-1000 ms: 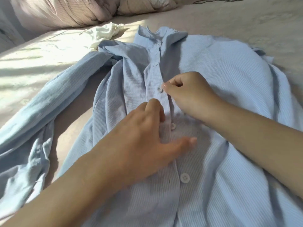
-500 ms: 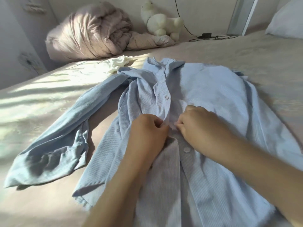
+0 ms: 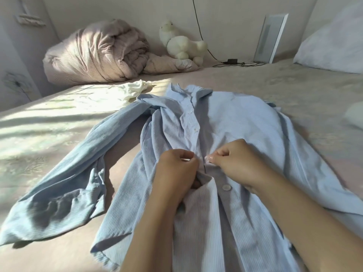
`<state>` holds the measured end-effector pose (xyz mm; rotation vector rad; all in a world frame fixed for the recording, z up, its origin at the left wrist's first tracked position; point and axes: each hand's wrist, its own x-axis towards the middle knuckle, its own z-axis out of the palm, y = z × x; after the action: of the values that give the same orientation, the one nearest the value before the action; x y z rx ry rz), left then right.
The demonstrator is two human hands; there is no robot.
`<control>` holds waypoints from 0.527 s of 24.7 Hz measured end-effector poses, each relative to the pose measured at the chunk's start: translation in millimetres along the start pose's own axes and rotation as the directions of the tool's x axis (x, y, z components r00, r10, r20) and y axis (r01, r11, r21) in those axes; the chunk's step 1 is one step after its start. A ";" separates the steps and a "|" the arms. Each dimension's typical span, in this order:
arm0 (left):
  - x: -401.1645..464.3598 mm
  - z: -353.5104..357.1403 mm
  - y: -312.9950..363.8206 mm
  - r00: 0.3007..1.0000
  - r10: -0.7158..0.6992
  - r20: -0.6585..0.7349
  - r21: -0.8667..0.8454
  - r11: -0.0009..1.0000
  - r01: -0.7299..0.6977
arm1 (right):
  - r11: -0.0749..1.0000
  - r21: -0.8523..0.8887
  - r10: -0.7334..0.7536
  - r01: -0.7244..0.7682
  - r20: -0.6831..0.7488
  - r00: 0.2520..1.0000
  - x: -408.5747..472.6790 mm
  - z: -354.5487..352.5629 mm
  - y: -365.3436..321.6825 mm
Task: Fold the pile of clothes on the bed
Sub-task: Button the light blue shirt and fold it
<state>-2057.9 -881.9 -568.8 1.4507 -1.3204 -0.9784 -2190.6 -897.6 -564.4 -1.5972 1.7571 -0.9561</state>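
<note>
The light blue, finely striped button-up shirt (image 3: 235, 122) lies front-up on the beige bedspread (image 3: 294, 91), its long axis running from the collar at the far end to the hem nearest the person. One long sleeve (image 3: 78, 165) trails off to the left of both hands, cuff end crumpled.

The left hand (image 3: 176, 169) has its fingers curled round the left edge of the placket, pinching the fabric. The right hand (image 3: 233, 161), just beside it and nearly touching, pinches the opposite edge between thumb and fingertips. A white button (image 3: 226, 187) sits just below the two grips; two more lie beyond them toward the collar.

Far beyond the hands, a crumpled white garment (image 3: 135, 89) lies near the collar, with a bundled pinkish duvet (image 3: 94, 55) and a white plush toy (image 3: 182, 44) behind it.
</note>
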 end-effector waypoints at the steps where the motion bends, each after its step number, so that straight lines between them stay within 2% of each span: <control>1: 1.4 -0.3 -0.8 1.000 0.009 -0.003 0.010 1.000 -0.009 | 0.998 0.066 0.010 -0.010 -0.001 1.000 1.1 -0.1 0.0; 4: 1.9 1.6 -5.7 0.997 0.073 -0.033 0.088 0.994 -0.070 | 0.979 0.201 0.031 -0.038 0.037 0.999 6.4 -0.3 1.0; 6: -2.1 6.8 -7.6 0.991 0.117 -0.066 0.160 0.981 -0.106 | 0.973 0.226 0.030 -0.051 0.098 0.995 6.0 -1.8 4.8; 9: -4.2 10.2 -4.6 0.979 0.163 -0.121 0.222 0.966 -0.133 | 0.974 0.216 0.041 -0.064 0.111 0.993 4.8 -3.3 5.5; 13: -2.7 10.3 -2.9 0.977 0.164 -0.134 0.169 0.976 -0.140 | 0.991 0.129 0.007 -0.018 0.087 0.996 8.4 0.0 3.0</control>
<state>-2067.3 -880.4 -574.4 1.4855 -1.4024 -0.6655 -2193.4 -905.8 -566.4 -1.5207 1.6114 -0.9605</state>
